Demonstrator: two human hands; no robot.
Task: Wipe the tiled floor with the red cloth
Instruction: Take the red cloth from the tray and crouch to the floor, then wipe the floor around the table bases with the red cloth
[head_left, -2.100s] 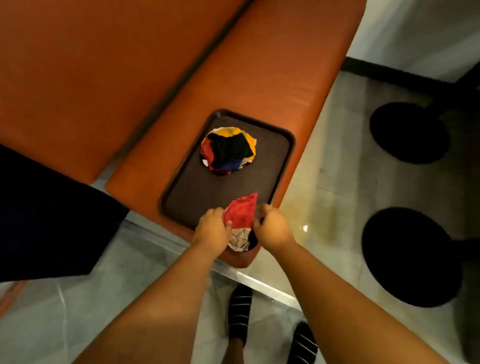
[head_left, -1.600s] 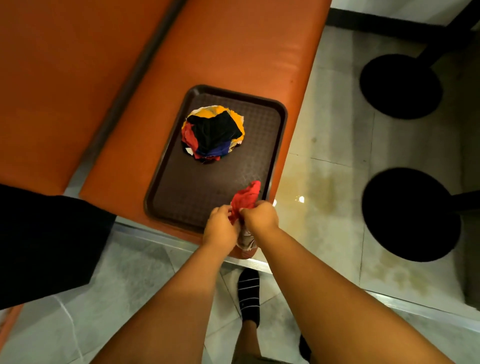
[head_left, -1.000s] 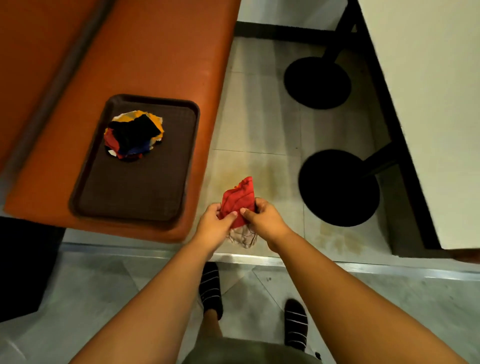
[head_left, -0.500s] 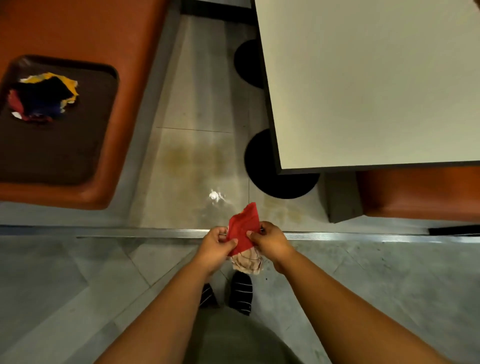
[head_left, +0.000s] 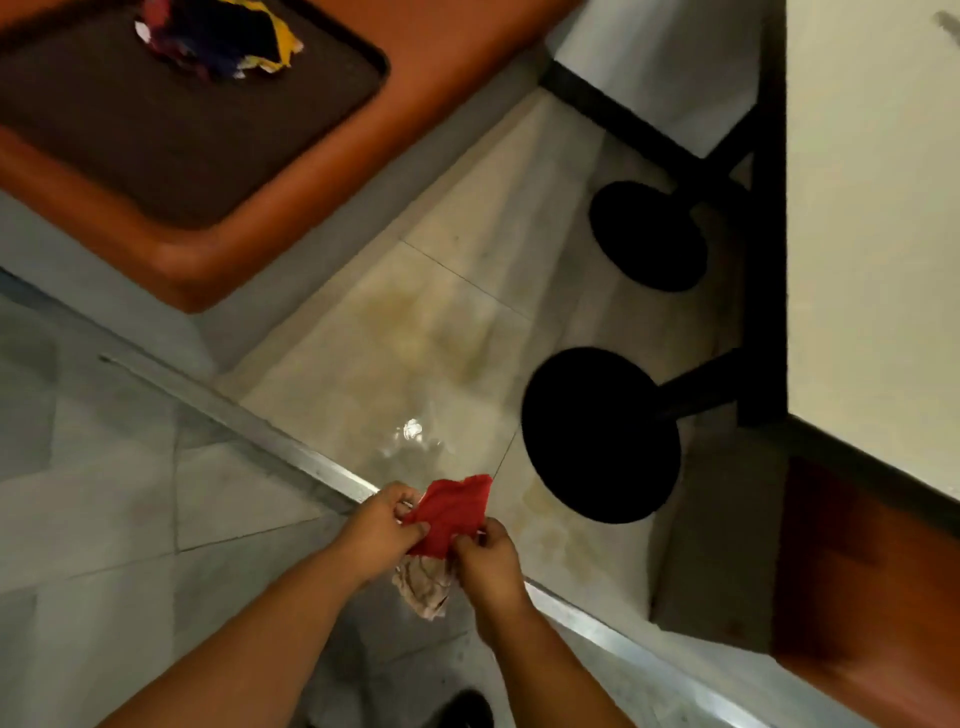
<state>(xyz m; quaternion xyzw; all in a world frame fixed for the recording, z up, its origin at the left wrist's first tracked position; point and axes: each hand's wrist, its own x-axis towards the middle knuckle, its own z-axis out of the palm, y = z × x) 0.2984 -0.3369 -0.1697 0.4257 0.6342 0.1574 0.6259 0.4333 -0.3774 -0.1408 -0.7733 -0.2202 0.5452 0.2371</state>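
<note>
The red cloth (head_left: 451, 512) is held in the air between both hands, above the floor's metal strip. My left hand (head_left: 379, 530) pinches its left edge and my right hand (head_left: 485, 561) pinches its lower right edge. A pale, crumpled part of the cloth (head_left: 423, 584) hangs below the hands. The beige tiled floor (head_left: 436, 332) lies ahead, with yellowish stains and a small wet, shiny patch (head_left: 413, 431) just beyond the cloth.
An orange bench (head_left: 218, 249) at the upper left carries a brown tray (head_left: 156, 156) with a bundle of coloured cloths (head_left: 223, 36). Two black round table bases (head_left: 597, 436) (head_left: 647, 236) stand on the floor right of the stains, under a pale table (head_left: 872, 208). A metal strip (head_left: 291, 452) crosses the floor.
The view has swung left and tilted, so the bench and tray are back at the upper left. Both hands still hold the red cloth, now spread a little wider.
</note>
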